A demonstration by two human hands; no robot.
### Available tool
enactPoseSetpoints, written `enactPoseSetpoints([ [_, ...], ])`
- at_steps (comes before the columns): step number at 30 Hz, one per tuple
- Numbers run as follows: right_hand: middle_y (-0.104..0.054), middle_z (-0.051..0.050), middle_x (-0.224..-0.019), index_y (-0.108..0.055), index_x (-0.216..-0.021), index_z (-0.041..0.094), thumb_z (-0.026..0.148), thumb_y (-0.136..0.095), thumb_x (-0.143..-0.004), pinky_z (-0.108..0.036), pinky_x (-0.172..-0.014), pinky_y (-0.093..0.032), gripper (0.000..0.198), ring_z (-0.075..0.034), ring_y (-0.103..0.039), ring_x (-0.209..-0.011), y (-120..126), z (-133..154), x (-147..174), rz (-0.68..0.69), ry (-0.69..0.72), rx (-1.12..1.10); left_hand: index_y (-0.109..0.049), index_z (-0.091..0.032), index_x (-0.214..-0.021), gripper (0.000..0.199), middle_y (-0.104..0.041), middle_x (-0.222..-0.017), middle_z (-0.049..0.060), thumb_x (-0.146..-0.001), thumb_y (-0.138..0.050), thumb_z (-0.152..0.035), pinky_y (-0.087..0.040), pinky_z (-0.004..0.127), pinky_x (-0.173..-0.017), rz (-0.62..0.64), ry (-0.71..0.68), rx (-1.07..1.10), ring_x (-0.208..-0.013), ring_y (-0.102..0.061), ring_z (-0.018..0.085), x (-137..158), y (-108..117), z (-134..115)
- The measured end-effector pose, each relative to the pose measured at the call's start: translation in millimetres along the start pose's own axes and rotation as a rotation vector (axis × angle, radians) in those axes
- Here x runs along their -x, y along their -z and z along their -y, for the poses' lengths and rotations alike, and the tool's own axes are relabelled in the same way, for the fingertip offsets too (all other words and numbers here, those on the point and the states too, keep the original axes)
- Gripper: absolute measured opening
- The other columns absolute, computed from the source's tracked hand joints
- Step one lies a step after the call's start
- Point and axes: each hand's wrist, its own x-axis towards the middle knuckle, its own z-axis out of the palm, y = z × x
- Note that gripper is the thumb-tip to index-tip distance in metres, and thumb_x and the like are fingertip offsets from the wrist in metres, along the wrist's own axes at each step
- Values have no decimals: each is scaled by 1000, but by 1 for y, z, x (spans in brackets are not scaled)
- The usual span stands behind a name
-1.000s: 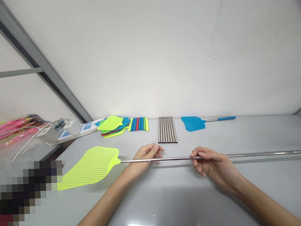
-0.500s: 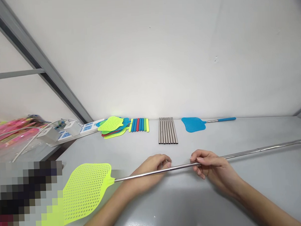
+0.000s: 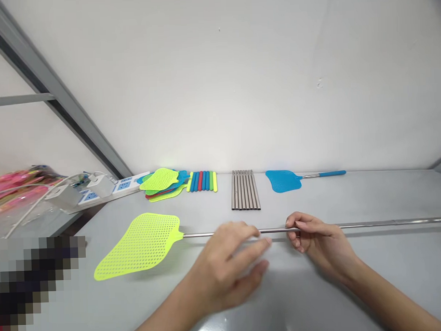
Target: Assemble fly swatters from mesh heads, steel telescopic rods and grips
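A yellow-green fly swatter [image 3: 143, 245] with a long metal rod stretches across the table, its mesh head at the left and its rod running out of view at the right. My right hand [image 3: 317, 234] pinches the rod between thumb and fingers, right of the middle. My left hand [image 3: 231, 269] is over the rod nearer the head, fingers apart, covering part of it. Whether the left hand touches the rod I cannot tell.
Against the wall lie stacked swatter heads [image 3: 159, 179], a row of coloured grips [image 3: 202, 181], several metal tubes [image 3: 245, 191] and a blue fly swatter [image 3: 284, 181]. A power strip [image 3: 123, 186] with plugged-in chargers and plastic-bagged items [image 3: 19, 189] are at the left.
The swatter's head has moved up and right, and the rod now lies nearly level. My left hand has come from behind the rod to over it, its fingers spreading. My right hand keeps its pinch.
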Motion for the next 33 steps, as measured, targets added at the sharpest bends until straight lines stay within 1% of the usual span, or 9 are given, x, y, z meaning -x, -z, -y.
enactPoseSetpoints([
  [2, -51, -3, -55, -61, -69, 14, 19, -50, -72, -22, -47, -30, 12, -11, -42, -50, 1, -1, 0, -10, 0, 0, -49, -19, -109, 29, -51, -106, 8, -80, -46, -20, -34, 35, -85, -29, 154, -103, -99, -44, 20, -1, 3, 11],
  [4, -50, -3, -55, -61, -69, 14, 20, -49, -73, -23, -48, -30, 14, -12, -42, -50, 2, -1, -1, -18, 7, -1, -52, -20, -103, 23, -53, -103, 6, -83, -42, -24, -35, 35, -82, 61, 268, -141, -96, -46, 19, -3, 4, 20],
  [6, -49, -3, -55, -61, -69, 14, 20, -48, -73, -23, -48, -30, 15, -12, -41, -51, 3, -1, -1, -15, 16, -1, -54, -21, -100, 23, -57, -94, 4, -85, -38, -29, -36, 35, -79, 141, 312, -159, -88, -48, 18, -4, 3, 26],
  [9, -48, -3, -57, -61, -69, 15, 19, -47, -72, -23, -48, -30, 15, -13, -41, -52, 2, -1, -1, -5, 39, 0, -54, -21, -99, 28, -59, -84, 3, -86, -34, -36, -37, 34, -72, 247, 328, -180, -77, -51, 17, -4, 0, 27],
  [12, -47, -3, -58, -61, -68, 15, 19, -47, -72, -24, -47, -29, 16, -13, -41, -53, 0, -1, 0, -2, 56, 0, -54, -20, -96, 32, -59, -77, 3, -88, -28, -35, -36, 31, -66, 296, 365, -182, -69, -51, 16, -4, -3, 26],
  [17, -47, -4, -54, -61, -67, 14, 21, -44, -75, -24, -48, -28, 21, -13, -40, -51, -1, -1, 0, 5, 49, 8, -54, -19, -87, 36, -56, -70, 2, -89, -22, -34, -34, 26, -58, 330, 395, -173, -66, -52, 15, -3, -7, 23],
  [24, -46, -3, -54, -61, -68, 14, 23, -43, -76, -25, -48, -28, 22, -13, -40, -51, -1, -1, 1, 33, 44, 35, -52, -19, -78, 36, -58, -68, 0, -89, -22, -36, -30, 25, -54, 339, 436, -200, -64, -53, 14, -4, -8, 19],
  [29, -44, -3, -55, -61, -68, 13, 22, -43, -75, -24, -47, -29, 22, -13, -40, -50, -1, -1, 0, 52, 47, 55, -53, -19, -76, 37, -59, -69, 0, -89, -22, -36, -31, 25, -54, 334, 457, -158, -65, -54, 14, -4, -9, 18],
  [33, -45, -2, -55, -62, -75, 14, 21, -40, -76, -24, -48, -31, 22, -13, -42, -50, -1, -1, 0, 68, 38, 43, -52, -19, -77, 37, -59, -70, 0, -89, -22, -36, -32, 24, -54, 354, 450, -174, -66, -55, 13, -3, -10, 18],
])
